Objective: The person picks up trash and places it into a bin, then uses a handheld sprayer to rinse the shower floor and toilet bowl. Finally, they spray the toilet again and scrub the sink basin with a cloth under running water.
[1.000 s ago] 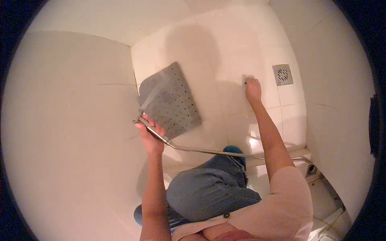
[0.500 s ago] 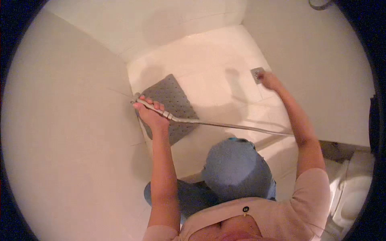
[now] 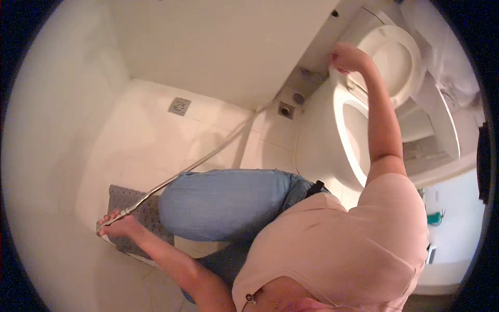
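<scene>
My left hand [image 3: 118,227] is closed around the handle of a handheld shower head [image 3: 100,228], low over the grey perforated bath mat [image 3: 120,197] at the lower left. From its grip a metal shower hose [image 3: 210,154] stretches up to the right, past my knee, to the wall's edge. My right arm reaches over the toilet [image 3: 325,127]. At the end of it my right hand [image 3: 352,58] is in front of the raised toilet lid and seat [image 3: 392,57], its fingers curled in; I cannot tell what is in them.
A square floor drain [image 3: 179,106] lies in the pale tiles by the partition wall [image 3: 208,47]. Another drain opening [image 3: 286,109] sits beside the toilet base. My bent leg in jeans [image 3: 234,203] crosses the middle. A sink [image 3: 436,117] edge is at the right.
The view has swung right toward the toilet. My right hand has left the floor drain and moved over to the toilet. My left hand keeps its grip on the shower head by the mat.
</scene>
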A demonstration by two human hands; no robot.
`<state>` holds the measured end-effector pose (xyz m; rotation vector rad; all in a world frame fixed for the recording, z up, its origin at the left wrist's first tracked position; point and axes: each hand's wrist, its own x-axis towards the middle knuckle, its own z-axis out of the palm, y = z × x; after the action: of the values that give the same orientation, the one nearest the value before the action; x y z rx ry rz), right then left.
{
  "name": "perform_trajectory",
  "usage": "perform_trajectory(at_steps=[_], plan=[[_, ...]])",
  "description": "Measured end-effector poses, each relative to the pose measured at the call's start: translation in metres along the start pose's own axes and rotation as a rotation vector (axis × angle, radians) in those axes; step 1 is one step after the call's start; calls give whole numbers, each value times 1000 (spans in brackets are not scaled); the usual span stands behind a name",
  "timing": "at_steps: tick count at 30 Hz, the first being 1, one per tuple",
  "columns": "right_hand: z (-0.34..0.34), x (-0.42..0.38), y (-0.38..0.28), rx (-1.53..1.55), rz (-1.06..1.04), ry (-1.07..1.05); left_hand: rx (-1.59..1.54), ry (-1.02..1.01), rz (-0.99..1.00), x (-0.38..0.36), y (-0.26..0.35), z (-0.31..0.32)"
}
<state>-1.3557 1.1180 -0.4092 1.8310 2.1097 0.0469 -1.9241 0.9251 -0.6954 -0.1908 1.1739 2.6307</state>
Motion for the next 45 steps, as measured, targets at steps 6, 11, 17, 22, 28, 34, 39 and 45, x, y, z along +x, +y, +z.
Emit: perform_trajectory(at_steps=[6, 11, 17, 22, 28, 34, 39, 45], plan=[[104, -116, 104, 510, 515, 51, -72, -34, -53, 20, -13, -10], [234, -116, 173, 148, 584, -28, -19, 22, -41, 16, -11, -8], [150, -56, 90, -119, 324, -115, 47, -26, -17, 42, -16, -24], [36, 10, -22, 6, -1, 454, -67, -103, -246, 60, -34, -38], [-16, 66, -85, 90, -73, 689, -53, -345, -250, 43, -22, -27], [-70, 104, -101, -97, 125, 893, 35, -237, -273, 63, -24, -38], [-13, 228, 4, -382, -219, 1517, 128, -379, -421, 30, -46, -14], [22, 226, 13, -335, -223, 1578, 50, -386, -275, 21, -62, -26]])
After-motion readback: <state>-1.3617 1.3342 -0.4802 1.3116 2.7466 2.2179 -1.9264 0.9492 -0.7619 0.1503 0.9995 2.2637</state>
